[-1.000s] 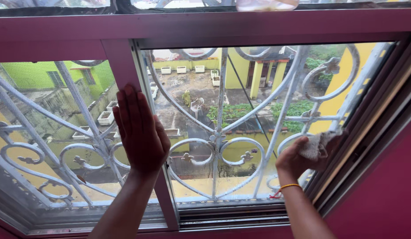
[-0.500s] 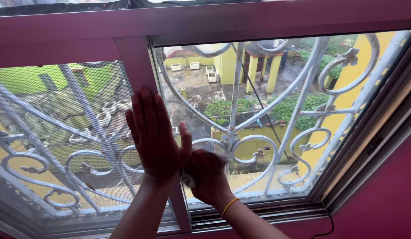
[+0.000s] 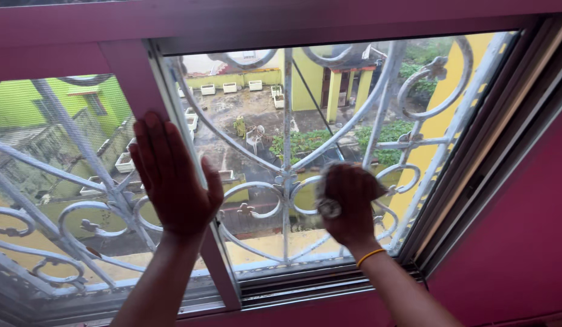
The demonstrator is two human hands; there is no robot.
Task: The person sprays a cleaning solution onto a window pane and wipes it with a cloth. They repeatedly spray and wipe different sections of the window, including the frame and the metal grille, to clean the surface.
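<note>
- Left hand (image 3: 175,181) is flat and spread, fingers together and pointing up, palm pressed on the maroon upright of the window frame (image 3: 135,79) where the meshed panel (image 3: 51,181) meets the clear one.
- From that upright, the mesh lies to the left; I touch it only with the edge of my palm, if at all.
- Right of the upright is the glass pane (image 3: 329,103), with the white scrolled iron grille (image 3: 287,181) behind it.
- Right hand (image 3: 352,203) is bunched around a pale cleaning cloth (image 3: 327,203), pushed against the lower middle of the glass, well right of the upright and near the bottom rail.
- I judge I am mid-wipe on this pane, one hand bracing the frame.
- Next stroke, as I judge it, calls for steady pressure and a sweep over the unwiped glass, up toward the top rail and out to the right jamb.
- Cloth shows only at my fist's left side; the rest is hidden under my fingers.
</note>
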